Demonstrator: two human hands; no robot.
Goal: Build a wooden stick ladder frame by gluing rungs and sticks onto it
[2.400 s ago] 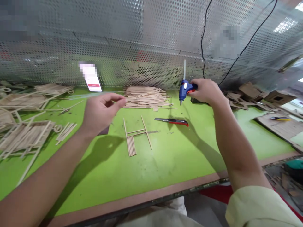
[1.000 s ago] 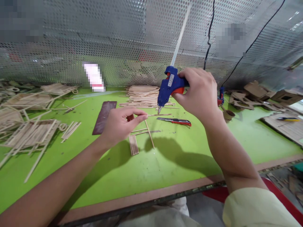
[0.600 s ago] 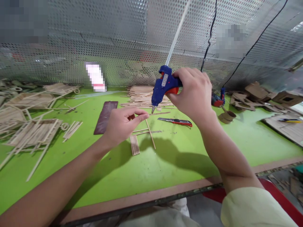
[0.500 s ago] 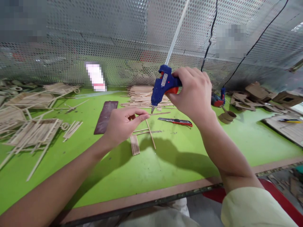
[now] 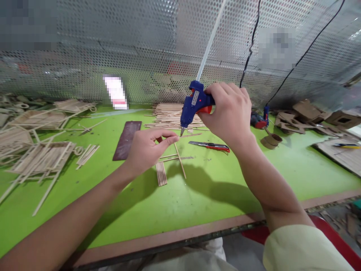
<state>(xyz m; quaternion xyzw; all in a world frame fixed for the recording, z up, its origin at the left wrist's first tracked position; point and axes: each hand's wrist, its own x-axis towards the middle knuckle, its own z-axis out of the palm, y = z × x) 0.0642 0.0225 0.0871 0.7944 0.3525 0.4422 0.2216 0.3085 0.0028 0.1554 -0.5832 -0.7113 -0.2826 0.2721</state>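
Note:
My right hand [image 5: 229,109] is wrapped around the handle of a blue hot glue gun [image 5: 188,109], nozzle pointing down, with a long clear glue stick [image 5: 211,39] rising from its back. The metal tip is right beside the fingertips of my left hand [image 5: 149,148]. Thumb and forefinger there are pinched on a thin wooden stick, mostly hidden by the fingers. Below them a slim stick [image 5: 181,161] slants across thin crosspieces. A small slatted panel of sticks [image 5: 161,174] lies just under my left hand.
A red-handled utility knife [image 5: 210,145] lies right of centre. Behind are a pile of sticks [image 5: 166,114] and a brown sandpaper-like sheet [image 5: 126,141]. Stick-built frames [image 5: 42,162] crowd the left; cardboard-like pieces [image 5: 290,118] and a small ring-shaped piece [image 5: 271,140] stand right. Perforated metal [image 5: 141,64] rises behind.
Almost nothing differs. The glue gun has shifted very slightly down, its tip still by my left fingertips; the view itself has drifted a little.

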